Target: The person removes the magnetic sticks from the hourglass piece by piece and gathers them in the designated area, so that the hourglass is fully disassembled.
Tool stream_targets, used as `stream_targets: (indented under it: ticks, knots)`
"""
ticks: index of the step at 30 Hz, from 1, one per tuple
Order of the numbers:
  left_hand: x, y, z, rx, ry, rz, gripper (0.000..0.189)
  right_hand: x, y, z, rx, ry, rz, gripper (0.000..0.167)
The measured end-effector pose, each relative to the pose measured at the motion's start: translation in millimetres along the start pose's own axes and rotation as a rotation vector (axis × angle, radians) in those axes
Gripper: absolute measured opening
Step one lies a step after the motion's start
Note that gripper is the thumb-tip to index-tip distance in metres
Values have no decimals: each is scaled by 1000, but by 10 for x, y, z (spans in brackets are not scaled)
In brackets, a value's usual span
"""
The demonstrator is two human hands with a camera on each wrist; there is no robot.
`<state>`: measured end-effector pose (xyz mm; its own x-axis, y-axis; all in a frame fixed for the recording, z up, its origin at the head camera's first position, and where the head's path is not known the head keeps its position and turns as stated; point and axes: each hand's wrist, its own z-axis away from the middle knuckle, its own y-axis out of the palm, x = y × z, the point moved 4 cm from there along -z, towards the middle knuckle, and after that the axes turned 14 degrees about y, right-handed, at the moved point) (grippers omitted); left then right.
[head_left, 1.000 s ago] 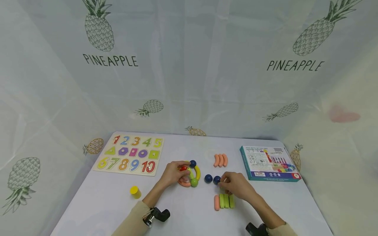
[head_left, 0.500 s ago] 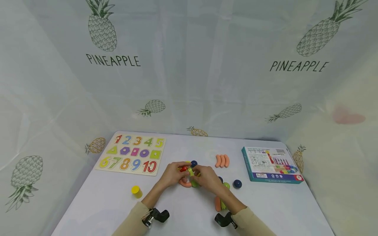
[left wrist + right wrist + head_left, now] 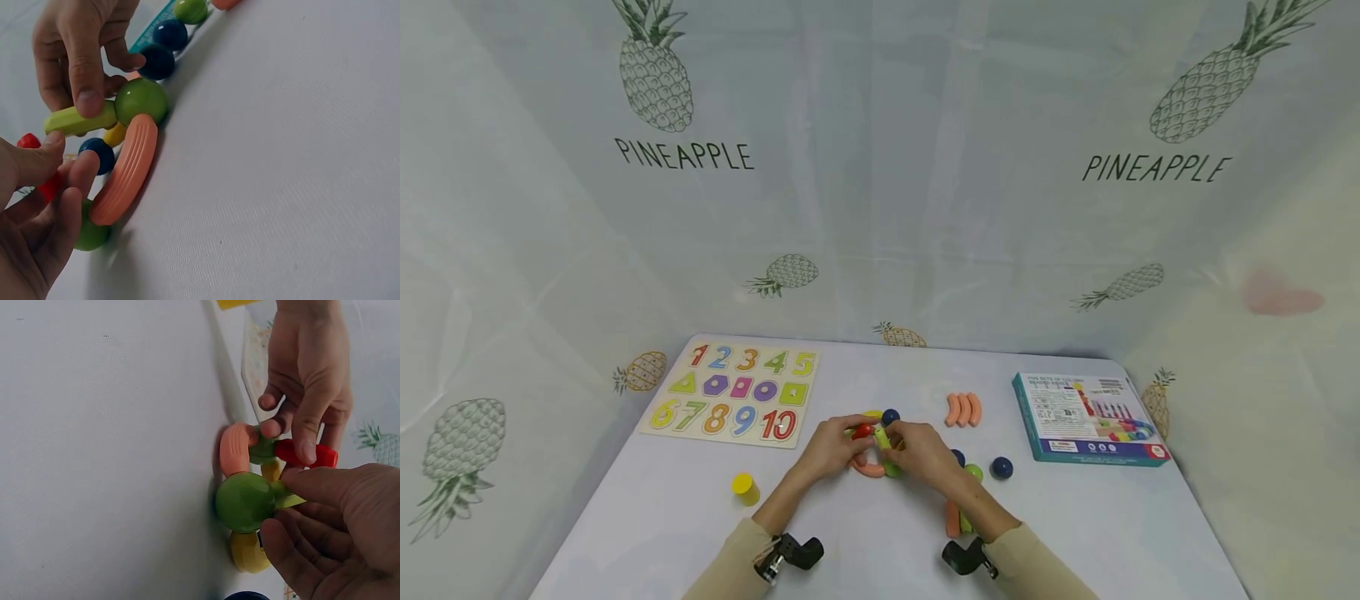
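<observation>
My left hand (image 3: 831, 447) pinches a red rod (image 3: 325, 456) joined to a green ball (image 3: 92, 230). My right hand (image 3: 922, 452) holds a light-green rod (image 3: 75, 121) between thumb and fingers; one end meets a second green ball (image 3: 142, 100). A ribbed orange curved piece (image 3: 128, 175) links the two green balls. Beyond it, a yellow curved piece (image 3: 248, 553) and a dark blue ball (image 3: 891, 417) belong to the same bead frame. Fingers hide part of the frame. The rods' upper ends lie close together between the hands.
Right of the hands sit loose blue balls (image 3: 1002, 468), a green ball (image 3: 973, 472) and an orange piece (image 3: 952, 518). Several orange curved pieces (image 3: 963, 409) lie behind. A toy box (image 3: 1090, 418) stands right, a number board (image 3: 730, 390) left, a yellow cylinder (image 3: 745, 489) front left.
My right hand has moved left from the loose blue balls to the bead frame and taken hold of the light-green rod. My left hand has stayed at the red rod.
</observation>
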<state>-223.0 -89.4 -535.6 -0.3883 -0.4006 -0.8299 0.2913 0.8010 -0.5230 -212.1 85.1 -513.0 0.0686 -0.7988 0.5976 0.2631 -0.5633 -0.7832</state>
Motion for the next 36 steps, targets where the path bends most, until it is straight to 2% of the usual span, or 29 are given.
stream_targets:
  ticks: [6, 13, 18, 22, 25, 27, 29, 32, 36]
  knots:
    - [28, -35, 40, -27, -28, -60, 36, -15, 15, 5, 15, 8, 21, 24]
    - [55, -33, 68, -19, -61, -42, 37, -6, 10, 14, 16, -35, 34, 25]
    - [62, -28, 64, -18, -71, -46, 38, 3, 6, 8, -11, -77, 86, 26]
    - [80, -27, 63, -19, -86, -62, 39, -38, -36, 17, -20, -39, 61, 27]
    - [87, -32, 65, -22, -87, -93, 39, -75, -184, 72, -32, -7, -3, 27]
    - [88, -40, 65, -23, -83, -121, 39, -117, -341, 143, -41, 17, -57, 26]
    - [94, -42, 73, -26, -105, -122, 39, -198, -510, 224, -48, 53, -113, 25]
    - [102, -56, 82, -41, -135, -127, 39, -393, -752, 366, -40, 142, -172, 27]
    - [91, -87, 96, -69, -157, -152, 38, -708, -971, 562, 9, 257, -187, 32]
